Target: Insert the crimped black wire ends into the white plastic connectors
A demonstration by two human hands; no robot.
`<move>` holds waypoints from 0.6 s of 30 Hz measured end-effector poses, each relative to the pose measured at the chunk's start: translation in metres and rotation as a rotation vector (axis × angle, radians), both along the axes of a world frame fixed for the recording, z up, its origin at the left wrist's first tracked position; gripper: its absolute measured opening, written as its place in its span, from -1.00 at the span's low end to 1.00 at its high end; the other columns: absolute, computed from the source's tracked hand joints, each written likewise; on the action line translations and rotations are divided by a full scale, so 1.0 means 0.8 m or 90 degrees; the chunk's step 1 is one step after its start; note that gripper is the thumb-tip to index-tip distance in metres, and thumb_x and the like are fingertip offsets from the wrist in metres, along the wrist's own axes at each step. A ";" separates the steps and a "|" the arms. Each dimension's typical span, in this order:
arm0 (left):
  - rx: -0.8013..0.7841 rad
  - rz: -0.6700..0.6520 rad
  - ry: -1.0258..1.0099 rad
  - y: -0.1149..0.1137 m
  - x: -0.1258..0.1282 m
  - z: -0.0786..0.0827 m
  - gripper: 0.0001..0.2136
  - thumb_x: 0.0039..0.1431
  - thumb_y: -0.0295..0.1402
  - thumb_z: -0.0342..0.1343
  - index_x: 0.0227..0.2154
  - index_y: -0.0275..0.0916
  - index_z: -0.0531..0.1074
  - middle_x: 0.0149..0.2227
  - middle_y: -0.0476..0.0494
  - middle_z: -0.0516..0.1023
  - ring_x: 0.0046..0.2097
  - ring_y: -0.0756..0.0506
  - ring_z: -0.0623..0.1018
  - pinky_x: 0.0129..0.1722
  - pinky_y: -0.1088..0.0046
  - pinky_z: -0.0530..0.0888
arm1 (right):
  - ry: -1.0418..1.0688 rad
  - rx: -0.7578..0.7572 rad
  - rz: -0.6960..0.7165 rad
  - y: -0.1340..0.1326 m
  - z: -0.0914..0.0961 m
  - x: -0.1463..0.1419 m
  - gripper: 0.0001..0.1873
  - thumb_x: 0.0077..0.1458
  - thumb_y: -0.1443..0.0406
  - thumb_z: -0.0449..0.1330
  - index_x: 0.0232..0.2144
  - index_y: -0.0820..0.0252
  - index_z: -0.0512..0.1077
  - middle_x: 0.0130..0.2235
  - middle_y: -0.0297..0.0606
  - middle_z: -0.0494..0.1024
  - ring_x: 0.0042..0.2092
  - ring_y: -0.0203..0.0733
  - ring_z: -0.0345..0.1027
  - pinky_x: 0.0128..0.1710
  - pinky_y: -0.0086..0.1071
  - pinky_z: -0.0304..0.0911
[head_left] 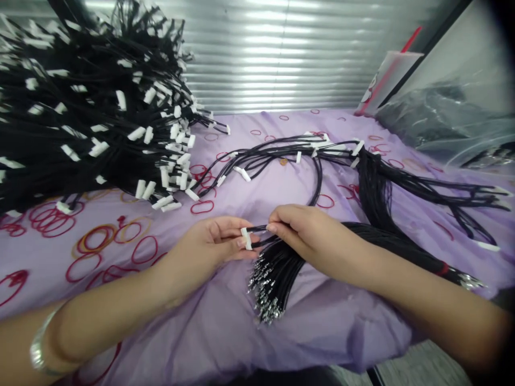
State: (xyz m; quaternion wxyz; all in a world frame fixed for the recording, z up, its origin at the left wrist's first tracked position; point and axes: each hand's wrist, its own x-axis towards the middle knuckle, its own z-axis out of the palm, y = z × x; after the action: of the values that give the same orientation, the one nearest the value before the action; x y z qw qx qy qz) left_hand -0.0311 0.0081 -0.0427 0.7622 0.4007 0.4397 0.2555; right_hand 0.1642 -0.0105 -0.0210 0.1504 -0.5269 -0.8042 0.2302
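My left hand (pixel 225 238) is closed in a pinch on a small white end piece (pixel 246 239) joined to thin black cords. Close by on the right, the fingers of my right hand (pixel 295 225) pinch a black cord (pixel 260 229) of the same piece. Under and beside my right hand lies a thick bundle of black cords (pixel 287 268), its many ends tipped with shiny metal clasps (pixel 265 300). The fingers partly hide the cord between them.
A tall heap of black cords with white ends (pixel 100 107) fills the left. Loose red and yellow rubber bands (pixel 94 241) are scattered over the purple cloth (pixel 177 327). More cords (pixel 277 147) lie behind my hands. A cup with a red straw (pixel 388 80) and plastic bags (pixel 442 118) stand back right.
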 end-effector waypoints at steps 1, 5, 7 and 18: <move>-0.002 -0.001 0.002 0.001 -0.001 -0.001 -0.84 -0.04 -0.42 0.29 -0.34 -0.21 0.49 -0.32 -0.05 0.61 -0.23 0.01 0.59 -0.20 0.58 0.57 | -0.005 0.005 -0.006 0.000 -0.001 0.000 -0.72 0.26 0.25 -0.06 -0.42 0.24 0.34 -0.45 -0.32 0.40 -0.44 -0.36 0.19 -0.43 -0.47 0.02; -0.007 -0.003 -0.005 0.001 0.001 0.000 -0.86 -0.02 -0.43 0.27 -0.34 -0.21 0.50 -0.30 -0.04 0.61 -0.20 -0.01 0.59 -0.18 0.57 0.57 | -0.027 0.023 -0.018 0.001 -0.002 -0.002 -0.74 0.24 0.28 -0.04 -0.42 0.25 0.34 -0.45 -0.32 0.40 -0.44 -0.35 0.20 -0.42 -0.45 0.02; -0.007 0.000 -0.002 0.001 0.001 0.000 -0.85 -0.02 -0.42 0.27 -0.34 -0.22 0.50 -0.30 -0.06 0.62 -0.19 -0.03 0.59 -0.18 0.55 0.58 | -0.033 0.028 -0.008 0.001 -0.003 -0.002 -0.75 0.24 0.29 -0.03 -0.41 0.26 0.36 -0.44 -0.31 0.40 -0.44 -0.35 0.20 -0.42 -0.44 0.03; -0.003 -0.005 0.004 0.002 0.000 -0.003 -0.82 -0.04 -0.41 0.29 -0.32 -0.23 0.50 -0.27 -0.09 0.62 -0.19 -0.05 0.59 -0.24 0.55 0.57 | -0.046 0.047 0.010 -0.002 -0.002 0.002 -0.77 0.24 0.30 -0.02 -0.38 0.29 0.37 -0.40 -0.29 0.43 -0.40 -0.33 0.24 -0.39 -0.43 0.07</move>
State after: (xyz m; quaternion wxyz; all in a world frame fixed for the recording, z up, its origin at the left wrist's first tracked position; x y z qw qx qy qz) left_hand -0.0313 0.0094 -0.0449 0.7627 0.4015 0.4410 0.2501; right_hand 0.1654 -0.0120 -0.0230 0.1390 -0.5224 -0.8213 0.1826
